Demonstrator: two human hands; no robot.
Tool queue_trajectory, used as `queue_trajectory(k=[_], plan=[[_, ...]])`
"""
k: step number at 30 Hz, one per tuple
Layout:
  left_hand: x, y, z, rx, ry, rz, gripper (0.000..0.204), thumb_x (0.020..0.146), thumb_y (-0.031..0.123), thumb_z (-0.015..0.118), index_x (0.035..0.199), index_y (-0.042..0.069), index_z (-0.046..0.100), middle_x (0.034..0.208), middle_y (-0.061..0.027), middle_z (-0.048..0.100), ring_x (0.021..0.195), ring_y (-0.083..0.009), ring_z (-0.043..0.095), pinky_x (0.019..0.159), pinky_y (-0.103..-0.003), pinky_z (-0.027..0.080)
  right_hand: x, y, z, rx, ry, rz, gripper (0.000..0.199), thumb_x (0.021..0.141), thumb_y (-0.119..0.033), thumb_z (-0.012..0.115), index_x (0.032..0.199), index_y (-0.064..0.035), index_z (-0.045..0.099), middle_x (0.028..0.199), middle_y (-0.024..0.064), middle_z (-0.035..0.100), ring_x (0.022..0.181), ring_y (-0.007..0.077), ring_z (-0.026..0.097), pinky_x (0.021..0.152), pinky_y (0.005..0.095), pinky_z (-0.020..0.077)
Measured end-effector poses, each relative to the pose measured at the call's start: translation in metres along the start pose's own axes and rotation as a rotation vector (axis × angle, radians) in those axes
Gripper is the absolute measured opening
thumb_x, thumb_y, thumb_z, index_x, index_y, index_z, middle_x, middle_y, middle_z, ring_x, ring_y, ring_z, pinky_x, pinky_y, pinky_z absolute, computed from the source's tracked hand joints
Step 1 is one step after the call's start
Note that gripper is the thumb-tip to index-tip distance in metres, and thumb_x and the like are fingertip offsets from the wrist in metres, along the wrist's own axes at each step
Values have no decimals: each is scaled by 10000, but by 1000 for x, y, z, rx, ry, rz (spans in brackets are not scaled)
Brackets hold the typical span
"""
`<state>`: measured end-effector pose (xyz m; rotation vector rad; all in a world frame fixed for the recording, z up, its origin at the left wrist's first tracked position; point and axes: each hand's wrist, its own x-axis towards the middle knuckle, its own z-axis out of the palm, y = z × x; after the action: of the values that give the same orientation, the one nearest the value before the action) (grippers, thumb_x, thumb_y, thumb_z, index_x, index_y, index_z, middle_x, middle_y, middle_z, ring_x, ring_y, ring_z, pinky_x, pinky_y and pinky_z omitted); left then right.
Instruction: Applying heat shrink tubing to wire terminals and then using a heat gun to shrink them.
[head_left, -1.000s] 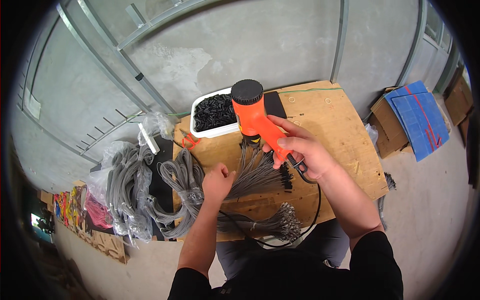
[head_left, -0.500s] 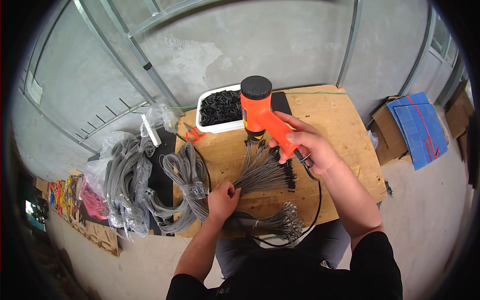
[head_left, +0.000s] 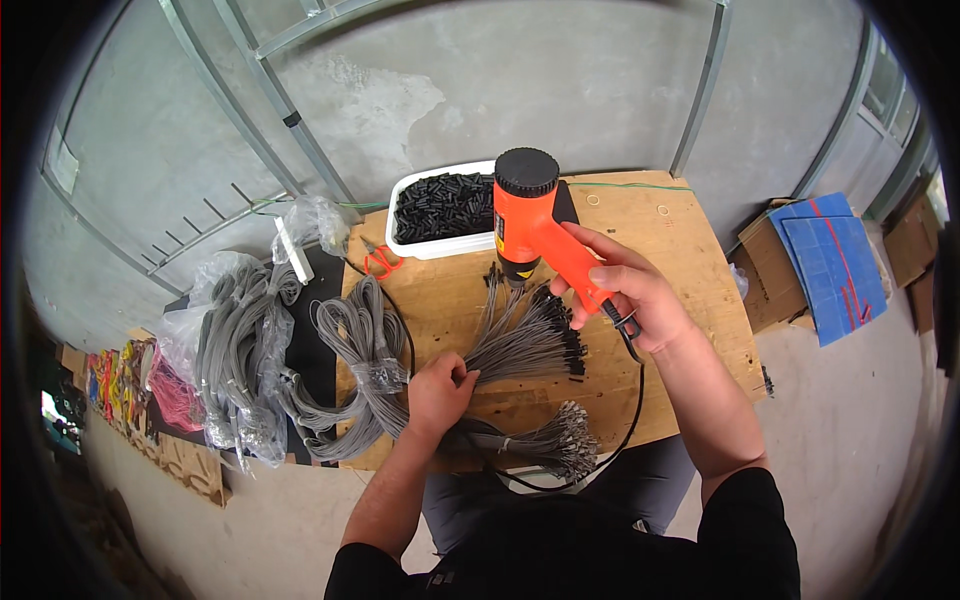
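Note:
My right hand (head_left: pixel 640 295) grips the handle of an orange heat gun (head_left: pixel 545 230) with a black cap. Its dark nozzle (head_left: pixel 517 271) points down over the far side of a fanned bundle of grey cables (head_left: pixel 515 345). Black sleeves (head_left: pixel 572 350) cover the ends of those cables. My left hand (head_left: pixel 443 393) is closed around the gathered part of this bundle, on the left of the fan. Closer to me lies a second grey bundle with bare metallic ends (head_left: pixel 575 440). A black power cord (head_left: pixel 640 400) loops from the gun's handle around the right of the bundles.
A white tub (head_left: pixel 440 247) of short black tubes stands at the back. Orange-handled scissors (head_left: pixel 382 262) lie beside it. Coiled grey cables (head_left: pixel 355 330) and bagged cables (head_left: pixel 245 350) fill the left. Cardboard and blue sheets (head_left: pixel 825 260) lean right of the wooden table (head_left: pixel 690 240).
The heat gun has shifted slightly right relative to the tub and cable fan, still pointing down. My left hand keeps its hold on the bundle. The whole view has shifted a little.

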<state>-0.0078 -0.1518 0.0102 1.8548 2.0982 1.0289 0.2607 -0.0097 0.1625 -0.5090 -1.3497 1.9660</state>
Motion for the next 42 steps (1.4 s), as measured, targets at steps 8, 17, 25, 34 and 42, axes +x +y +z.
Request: queue_trajectory(k=[8,17,25,34,42], plan=[[22,13,5,-28,-84,3,147,819,150,797,877,85,679,796,-69,674,700,-239,684,636,-365,539,-11,-4,-13,15,8,12,780,902,-218,622,1579,-2,300,1112,205,677,748,221,676,737,334,553],[74,32,42,118,-191,84,187,832,269,792,937,122,747,866,-60,694,805,-267,715,699,-400,562,-35,-17,-16,-51,28,44,818,855,-250,610,1563,36,317,1132,243,662,780,240,695,740,336,581],[95,47,73,300,-310,83,250,812,358,800,904,130,763,916,-71,690,874,-297,701,749,-425,570,-66,-36,-7,-81,91,39,903,803,-285,629,1568,54,292,1125,260,655,755,257,696,758,349,586],[111,40,81,170,-269,-51,165,821,269,754,878,116,782,937,-111,736,869,-320,712,764,-427,577,-81,-48,-10,-97,126,-9,949,770,-316,638,1575,44,288,1110,249,664,734,246,693,756,345,577],[121,13,74,-88,-123,-224,243,859,297,742,935,70,781,883,-156,753,841,-334,731,760,-404,567,-72,-39,-20,-57,94,-6,913,792,-293,636,1572,40,298,1120,247,660,755,250,693,758,350,576]])
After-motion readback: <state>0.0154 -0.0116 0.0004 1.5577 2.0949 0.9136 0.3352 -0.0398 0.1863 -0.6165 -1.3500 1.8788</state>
